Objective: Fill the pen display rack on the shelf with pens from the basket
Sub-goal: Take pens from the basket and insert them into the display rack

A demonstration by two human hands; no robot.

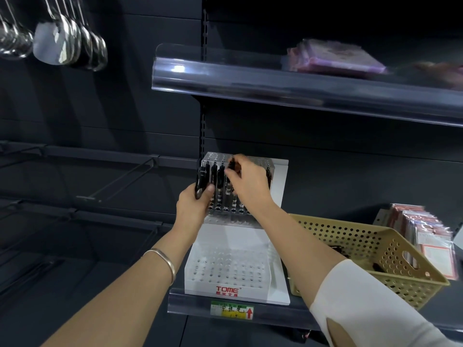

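Steel ladles (62, 38) hung at upper left. The left hand (198, 205), a silver bangle (162, 259) on its wrist, gripped a bundle of black pens (201, 182) against the left edge of the white pen display rack (233, 239) (branded TOME in red), which stood on the shelf (275, 313). More upright pens (220, 180) filled holes in its upper tier. The right hand (248, 182) pinched a single pen (231, 166) by its top over that tier. Just beside the rack sat the tan perforated basket (370, 246), holding dark, blurred items, probably pens. Packaged goods (426, 234) stood at far right.
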